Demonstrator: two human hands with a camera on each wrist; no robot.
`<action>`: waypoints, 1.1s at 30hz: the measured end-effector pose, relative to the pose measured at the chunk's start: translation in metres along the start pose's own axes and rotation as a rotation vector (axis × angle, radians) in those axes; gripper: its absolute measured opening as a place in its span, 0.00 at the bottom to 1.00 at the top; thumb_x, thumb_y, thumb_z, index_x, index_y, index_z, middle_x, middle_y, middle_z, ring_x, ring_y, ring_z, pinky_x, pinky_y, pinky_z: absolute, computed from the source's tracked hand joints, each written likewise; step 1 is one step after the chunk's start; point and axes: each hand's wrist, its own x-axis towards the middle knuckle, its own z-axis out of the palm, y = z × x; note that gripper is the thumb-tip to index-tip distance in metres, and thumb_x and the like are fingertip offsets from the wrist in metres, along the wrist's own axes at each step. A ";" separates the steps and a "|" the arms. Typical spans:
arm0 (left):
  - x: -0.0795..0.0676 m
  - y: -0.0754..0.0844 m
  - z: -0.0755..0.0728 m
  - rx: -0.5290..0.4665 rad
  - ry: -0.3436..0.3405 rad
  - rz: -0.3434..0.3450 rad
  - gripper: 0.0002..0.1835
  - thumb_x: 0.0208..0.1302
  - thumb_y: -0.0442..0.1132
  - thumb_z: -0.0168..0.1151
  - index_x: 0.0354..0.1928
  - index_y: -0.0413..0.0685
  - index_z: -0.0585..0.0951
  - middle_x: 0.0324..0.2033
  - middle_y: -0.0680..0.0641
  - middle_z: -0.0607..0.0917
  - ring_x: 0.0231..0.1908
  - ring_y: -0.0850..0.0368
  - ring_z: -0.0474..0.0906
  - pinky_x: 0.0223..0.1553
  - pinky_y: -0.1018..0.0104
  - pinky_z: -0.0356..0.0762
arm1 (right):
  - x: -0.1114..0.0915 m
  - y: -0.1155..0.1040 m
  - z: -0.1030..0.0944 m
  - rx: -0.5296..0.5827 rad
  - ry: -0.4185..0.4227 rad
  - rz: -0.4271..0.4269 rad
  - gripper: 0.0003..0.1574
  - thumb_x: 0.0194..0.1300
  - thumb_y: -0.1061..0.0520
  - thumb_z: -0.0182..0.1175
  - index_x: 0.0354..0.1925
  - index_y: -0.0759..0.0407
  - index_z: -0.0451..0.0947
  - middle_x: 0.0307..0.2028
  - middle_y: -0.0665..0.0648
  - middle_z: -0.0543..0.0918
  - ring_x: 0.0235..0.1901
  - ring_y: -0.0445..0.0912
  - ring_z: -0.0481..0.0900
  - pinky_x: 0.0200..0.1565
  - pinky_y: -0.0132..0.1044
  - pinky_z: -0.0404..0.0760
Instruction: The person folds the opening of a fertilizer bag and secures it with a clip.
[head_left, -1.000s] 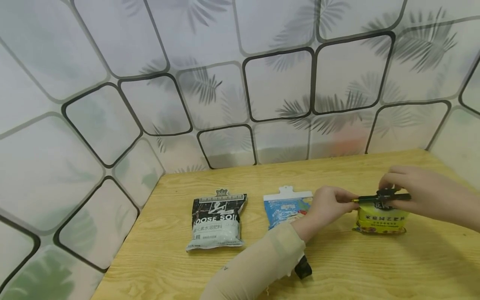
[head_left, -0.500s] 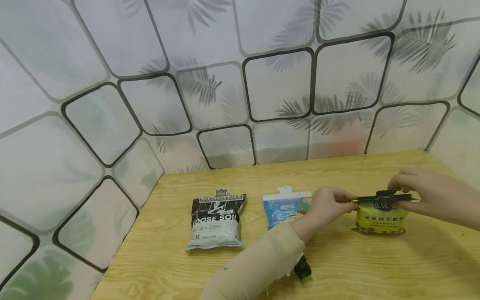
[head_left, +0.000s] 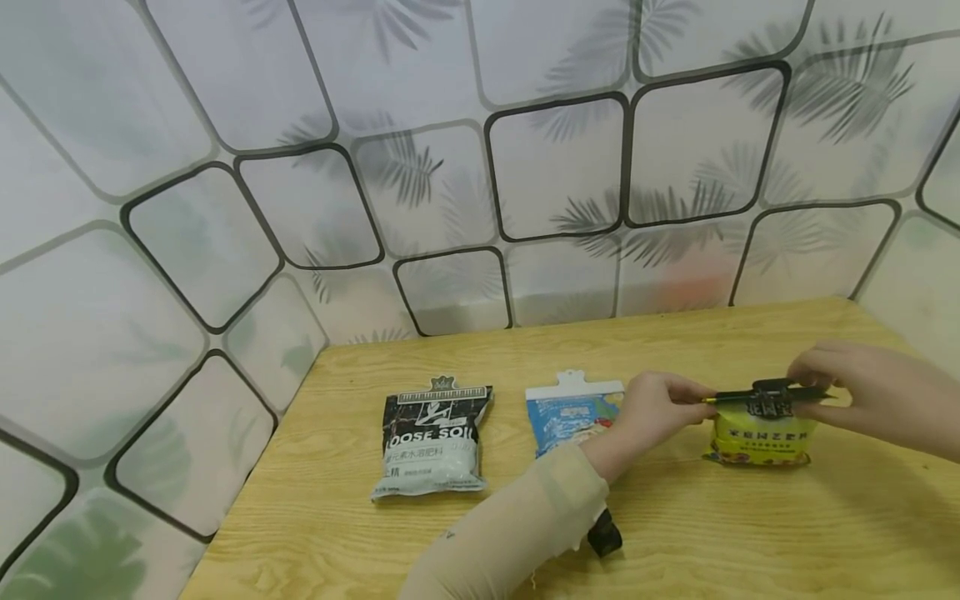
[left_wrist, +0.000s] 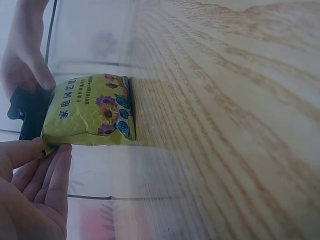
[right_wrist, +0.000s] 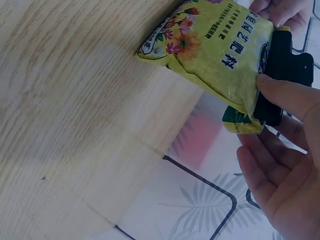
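A small yellow fertilizer bag (head_left: 761, 442) with printed flowers stands on the table at the right, a black bag clip (head_left: 771, 388) across its top. My left hand (head_left: 660, 408) pinches the bag's upper left corner between thumb and fingers; the left wrist view shows that corner folded in the left hand (left_wrist: 37, 185). At the other end my right hand (head_left: 847, 383) holds the clip's right end. In the right wrist view the thumb of the right hand (right_wrist: 290, 160) presses the near side, fingers behind, and a loose bag corner (right_wrist: 242, 120) sticks out below the clip.
A black and grey bag (head_left: 435, 454) with a dark clip lies at the left of the wooden table (head_left: 337, 533). Between it and the left forearm is a blue bag (head_left: 558, 421) with a white clip, partly covered by the arm. A patterned wall (head_left: 555, 175) rises behind.
My right hand has slid rightward off the clip's middle to its right end, leaving the clip's handle uncovered. The left hand keeps its hold on the bag's corner.
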 end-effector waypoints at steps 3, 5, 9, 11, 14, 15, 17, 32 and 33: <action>0.000 0.000 0.000 -0.005 -0.004 -0.002 0.10 0.70 0.37 0.73 0.51 0.52 0.93 0.43 0.53 0.95 0.32 0.72 0.85 0.38 0.77 0.84 | -0.003 0.003 0.002 0.005 -0.051 0.052 0.23 0.46 0.50 0.87 0.37 0.52 0.85 0.34 0.43 0.86 0.30 0.39 0.81 0.34 0.39 0.85; 0.000 0.000 0.000 -0.005 -0.003 0.000 0.10 0.70 0.37 0.73 0.51 0.52 0.93 0.44 0.53 0.95 0.32 0.72 0.85 0.38 0.76 0.84 | -0.004 0.006 0.005 0.004 -0.047 0.063 0.23 0.46 0.50 0.87 0.37 0.52 0.85 0.34 0.43 0.86 0.30 0.38 0.82 0.34 0.39 0.85; 0.001 0.000 0.000 -0.007 0.000 -0.001 0.10 0.70 0.37 0.73 0.51 0.52 0.93 0.44 0.53 0.95 0.31 0.72 0.85 0.37 0.76 0.84 | -0.006 0.008 0.006 0.011 -0.026 0.057 0.24 0.44 0.51 0.87 0.36 0.53 0.85 0.33 0.44 0.86 0.28 0.37 0.81 0.33 0.38 0.85; 0.001 0.000 -0.001 -0.010 0.001 -0.005 0.10 0.70 0.37 0.73 0.51 0.52 0.93 0.43 0.53 0.95 0.31 0.72 0.85 0.37 0.76 0.84 | -0.007 0.009 0.006 0.010 -0.022 0.061 0.24 0.44 0.51 0.87 0.36 0.54 0.85 0.33 0.43 0.86 0.28 0.36 0.80 0.33 0.36 0.85; 0.001 0.000 -0.001 -0.010 -0.001 -0.004 0.10 0.70 0.37 0.73 0.51 0.51 0.93 0.43 0.52 0.95 0.31 0.72 0.85 0.37 0.77 0.84 | -0.008 0.009 0.007 0.018 -0.033 0.070 0.23 0.44 0.52 0.87 0.36 0.55 0.85 0.33 0.44 0.86 0.27 0.34 0.80 0.33 0.36 0.85; 0.001 0.000 0.000 -0.011 -0.002 -0.004 0.10 0.70 0.37 0.73 0.51 0.51 0.93 0.43 0.52 0.95 0.31 0.72 0.85 0.37 0.77 0.84 | -0.009 0.009 0.007 0.025 -0.037 0.074 0.23 0.45 0.53 0.87 0.36 0.55 0.85 0.33 0.44 0.86 0.27 0.34 0.81 0.33 0.36 0.85; 0.000 0.000 0.000 -0.015 -0.006 -0.001 0.10 0.70 0.37 0.73 0.51 0.51 0.93 0.42 0.52 0.95 0.31 0.72 0.85 0.37 0.77 0.84 | -0.011 0.009 0.008 0.019 -0.010 0.075 0.22 0.44 0.53 0.87 0.35 0.54 0.85 0.32 0.42 0.86 0.27 0.31 0.79 0.32 0.34 0.85; -0.001 -0.002 -0.002 -0.045 -0.012 -0.015 0.10 0.70 0.38 0.74 0.51 0.51 0.93 0.43 0.53 0.95 0.31 0.71 0.85 0.40 0.76 0.84 | -0.022 0.019 0.020 0.098 0.086 0.099 0.21 0.43 0.62 0.84 0.36 0.57 0.87 0.30 0.45 0.89 0.24 0.31 0.81 0.27 0.33 0.84; -0.001 -0.002 -0.002 -0.043 -0.013 -0.014 0.10 0.70 0.38 0.74 0.51 0.52 0.92 0.43 0.53 0.95 0.31 0.72 0.85 0.40 0.76 0.84 | -0.022 0.019 0.021 0.100 0.084 0.102 0.20 0.43 0.62 0.84 0.37 0.57 0.87 0.30 0.45 0.89 0.24 0.33 0.82 0.27 0.33 0.84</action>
